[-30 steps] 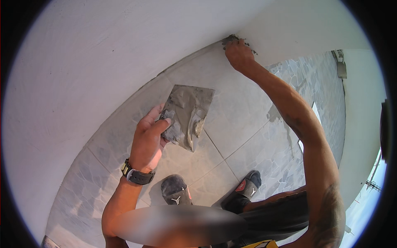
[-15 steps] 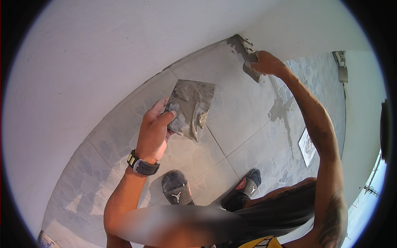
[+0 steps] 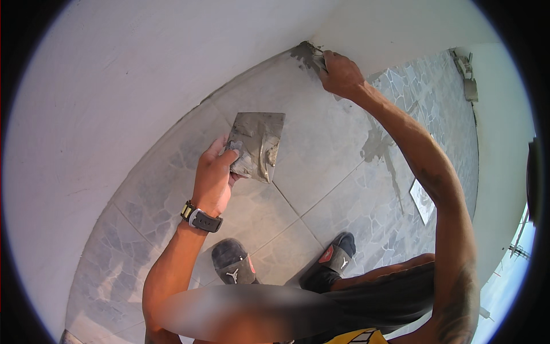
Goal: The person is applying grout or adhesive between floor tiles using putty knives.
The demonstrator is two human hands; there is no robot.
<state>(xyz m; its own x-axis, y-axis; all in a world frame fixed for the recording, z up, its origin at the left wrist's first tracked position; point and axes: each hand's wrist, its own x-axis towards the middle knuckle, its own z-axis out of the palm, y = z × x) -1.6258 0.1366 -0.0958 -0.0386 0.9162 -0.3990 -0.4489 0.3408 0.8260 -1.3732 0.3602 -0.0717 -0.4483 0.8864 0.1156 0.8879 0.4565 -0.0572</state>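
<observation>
A square, flat board (image 3: 252, 121) carrying a lump of wet grey mortar (image 3: 258, 146) is in my left hand (image 3: 215, 172), thumb on top and fingers beneath. My right hand (image 3: 344, 74) reaches to the far corner, closed around a flat grey scraper (image 3: 323, 62) that my fingers mostly hide. Its visible edge is by the wall's foot, where wet mortar (image 3: 306, 54) is smeared on the floor tiles (image 3: 275, 86) and in the corner.
White walls (image 3: 143, 69) meet at the corner past my right hand. Mortar smears (image 3: 378, 143) mark the tiles under my right forearm. A loose white tile piece (image 3: 423, 200) lies at the right. Blocks (image 3: 470, 89) stand by the far right wall. My sandalled feet (image 3: 234, 261) are below.
My right hand has moved left and farther into the corner, and turned so that the scraper is now mostly hidden. My left hand still holds the mortar-covered board; the view has shifted slightly.
</observation>
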